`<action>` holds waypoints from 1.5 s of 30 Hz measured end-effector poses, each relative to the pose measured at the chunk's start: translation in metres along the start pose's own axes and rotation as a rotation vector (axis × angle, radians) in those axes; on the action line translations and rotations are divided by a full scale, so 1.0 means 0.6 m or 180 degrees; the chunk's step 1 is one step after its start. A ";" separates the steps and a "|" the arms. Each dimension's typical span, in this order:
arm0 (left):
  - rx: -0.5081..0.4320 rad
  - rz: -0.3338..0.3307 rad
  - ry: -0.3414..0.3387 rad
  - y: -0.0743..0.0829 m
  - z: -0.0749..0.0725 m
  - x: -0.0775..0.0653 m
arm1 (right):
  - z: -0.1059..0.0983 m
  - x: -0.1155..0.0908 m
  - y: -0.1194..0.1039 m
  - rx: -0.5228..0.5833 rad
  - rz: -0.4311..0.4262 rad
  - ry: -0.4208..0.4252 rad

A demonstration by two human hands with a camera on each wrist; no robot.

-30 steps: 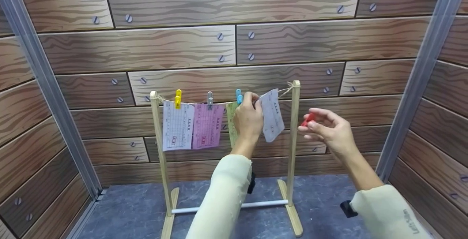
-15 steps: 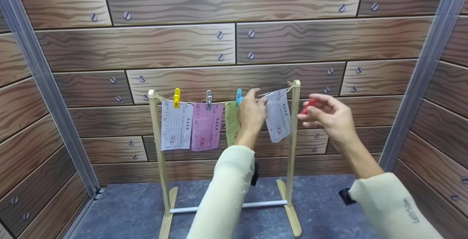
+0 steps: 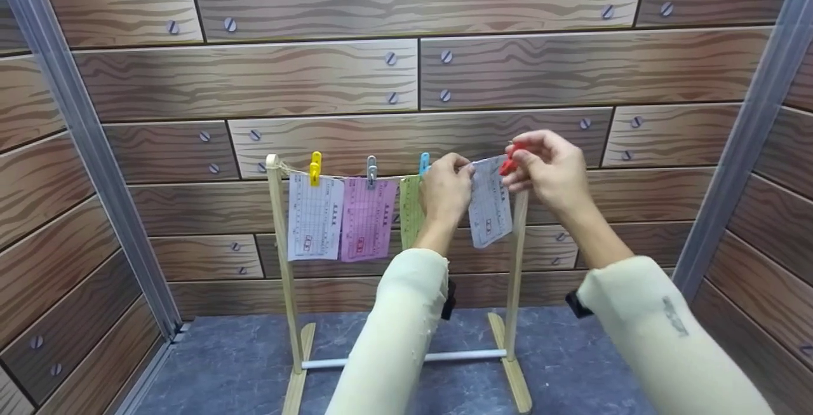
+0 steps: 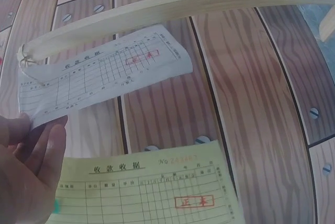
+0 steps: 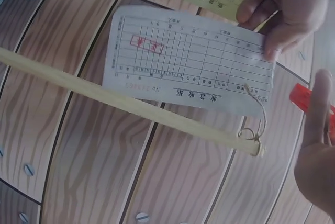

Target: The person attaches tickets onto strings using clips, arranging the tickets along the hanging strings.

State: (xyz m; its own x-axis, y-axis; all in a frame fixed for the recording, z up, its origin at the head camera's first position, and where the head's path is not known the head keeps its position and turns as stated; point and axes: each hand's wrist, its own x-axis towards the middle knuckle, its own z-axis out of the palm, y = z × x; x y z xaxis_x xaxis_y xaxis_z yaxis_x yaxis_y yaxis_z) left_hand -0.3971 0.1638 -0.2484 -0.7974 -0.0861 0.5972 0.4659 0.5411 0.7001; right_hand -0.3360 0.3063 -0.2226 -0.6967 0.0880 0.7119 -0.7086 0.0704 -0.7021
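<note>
My left hand (image 3: 446, 194) pinches the upper left corner of a white receipt slip (image 3: 490, 208) at the string. The slip hangs a little tilted beside the rack's right post. My right hand (image 3: 554, 170) holds a red clothespin (image 3: 510, 161) between thumb and fingers, close to the slip's upper right corner. In the right wrist view the red clothespin (image 5: 302, 97) is apart from the paper. Partly behind my left hand hang a green receipt slip (image 3: 411, 208) and a blue clothespin (image 3: 425, 161). The left wrist view shows thumb and fingers on the white slip's edge.
A wooden rack with a left post (image 3: 284, 269) and a white crossbar (image 3: 467, 356) stands on the grey tabletop (image 3: 216, 364). On its string, a yellow clothespin (image 3: 315, 169) holds another white slip (image 3: 314, 221). A grey clothespin (image 3: 371, 172) holds a pink slip (image 3: 368, 224).
My right hand has moved up and left with the red clothespin, from beside the right post to the white slip's top. The left hand has shifted slightly right, and the slip hangs flatter to view.
</note>
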 end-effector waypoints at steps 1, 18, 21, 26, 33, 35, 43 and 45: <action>-0.0001 0.0006 -0.0011 0.000 0.000 0.000 | 0.005 0.006 0.002 -0.0045 -0.0049 0.0045; -0.0394 0.0120 -0.0009 -0.010 0.005 -0.007 | 0.077 0.022 -0.003 -0.0975 -0.0256 0.0268; -0.0489 0.0182 -0.0033 -0.011 0.005 -0.006 | 0.076 0.019 -0.003 -0.1108 -0.0230 0.0234; -0.0557 0.0291 -0.0053 -0.014 0.002 -0.004 | 0.065 0.027 0.013 -0.1145 -0.0084 0.0041; -0.0377 0.0230 -0.0105 -0.019 0.000 -0.005 | 0.040 0.040 0.044 -0.1007 0.0399 -0.0451; -0.0281 0.0194 -0.0127 -0.020 0.000 -0.007 | 0.037 0.037 0.043 -0.0989 0.0520 -0.0586; -0.0103 0.0365 -0.0063 -0.019 0.002 -0.026 | 0.033 0.002 0.029 -0.0932 0.0404 -0.0306; -0.0084 0.0537 -0.0049 -0.026 0.004 -0.038 | 0.033 -0.018 0.022 -0.0893 0.0293 -0.0129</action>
State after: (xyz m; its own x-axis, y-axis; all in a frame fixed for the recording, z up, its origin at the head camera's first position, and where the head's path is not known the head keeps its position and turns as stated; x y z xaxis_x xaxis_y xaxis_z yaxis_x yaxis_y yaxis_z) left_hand -0.3870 0.1593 -0.2738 -0.7128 0.0172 0.7012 0.6035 0.5245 0.6006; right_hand -0.3402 0.2868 -0.2393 -0.7645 0.0674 0.6411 -0.5876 0.3364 -0.7359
